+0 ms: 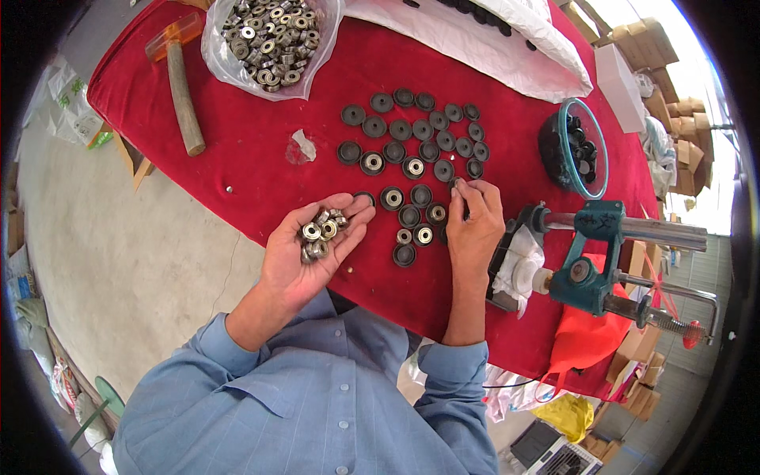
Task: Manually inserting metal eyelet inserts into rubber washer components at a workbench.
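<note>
My left hand (pixel 305 252) is palm up, its fingers curled slightly around a small pile of steel ball bearings (pixel 328 229). To the right, my right hand (pixel 476 226) reaches over the rows of round black caps (pixel 400 130), with fingers pinched together and pointing down. Its fingertips meet at a black cap (pixel 455 182), and they hide whatever is between them. Some caps near my hands have a bearing seated in the middle, such as the cap with a bearing (pixel 391 198). Others are bare, like the dark cap (pixel 404 255) at the near end.
On the red cloth (pixel 261 170) lie a mallet (pixel 184 103) and a plastic bag of bearings (pixel 273 47). A green hand press (pixel 590 261) stands at the right, below a blue-rimmed tub (pixel 571 150) of black caps. White sacking (pixel 475 55) covers the far edge.
</note>
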`<state>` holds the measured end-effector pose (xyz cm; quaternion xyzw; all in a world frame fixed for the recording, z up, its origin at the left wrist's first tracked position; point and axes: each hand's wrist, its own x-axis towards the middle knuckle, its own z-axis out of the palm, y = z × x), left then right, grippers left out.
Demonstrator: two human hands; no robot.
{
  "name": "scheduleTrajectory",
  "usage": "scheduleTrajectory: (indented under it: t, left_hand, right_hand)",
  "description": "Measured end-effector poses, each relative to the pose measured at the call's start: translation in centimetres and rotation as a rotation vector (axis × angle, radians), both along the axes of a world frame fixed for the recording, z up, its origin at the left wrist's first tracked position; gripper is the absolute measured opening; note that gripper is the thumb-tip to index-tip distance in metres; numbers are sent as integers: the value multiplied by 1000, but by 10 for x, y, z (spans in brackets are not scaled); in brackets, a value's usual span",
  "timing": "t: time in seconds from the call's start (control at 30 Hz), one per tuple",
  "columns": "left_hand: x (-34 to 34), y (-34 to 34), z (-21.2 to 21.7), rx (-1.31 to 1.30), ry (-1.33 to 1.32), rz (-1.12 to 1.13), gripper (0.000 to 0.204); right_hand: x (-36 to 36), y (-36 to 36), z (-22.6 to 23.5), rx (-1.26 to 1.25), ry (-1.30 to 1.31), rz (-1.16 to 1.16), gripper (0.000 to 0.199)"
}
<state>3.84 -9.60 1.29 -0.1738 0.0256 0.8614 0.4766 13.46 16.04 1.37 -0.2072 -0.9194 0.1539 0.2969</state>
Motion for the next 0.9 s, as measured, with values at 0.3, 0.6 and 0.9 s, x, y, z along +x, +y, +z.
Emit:
scheduleTrajectory:
  t: [0.3,0.6,0.9]
  left_hand:
    - [0,1,0,-22,24,-1,47]
    - [2,-2,-5,12,80,-14,47]
    - [0,-1,-4,22,48,-21,45]
  right_hand:
    - [16,-17,7,259,-188,-75,36]
    - [34,-67,44,27,-275,311,38]
    - [27,-62,50,132,-380,399,33]
